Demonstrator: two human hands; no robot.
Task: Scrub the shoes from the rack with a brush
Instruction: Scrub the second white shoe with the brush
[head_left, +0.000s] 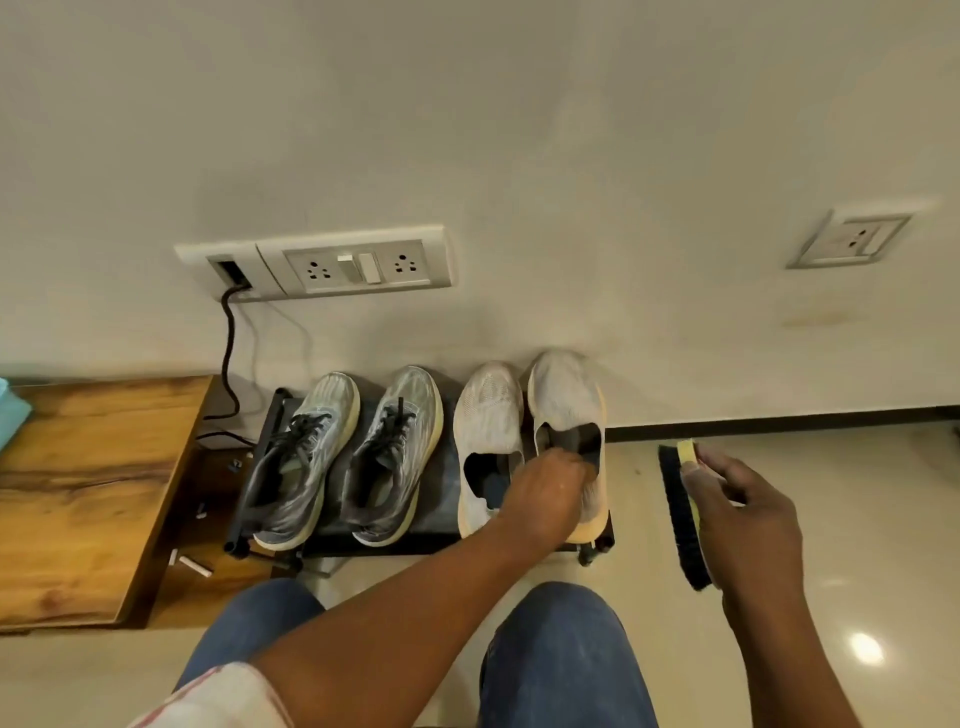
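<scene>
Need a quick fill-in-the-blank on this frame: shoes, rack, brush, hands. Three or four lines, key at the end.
1. The rack holds ____ shoes.
2. The right hand holds the ____.
3. The left hand reaches into the opening of the rightmost ____ shoe.
4. The two laced shoes are ____ in colour.

Missing words: four; brush; white; grey
</scene>
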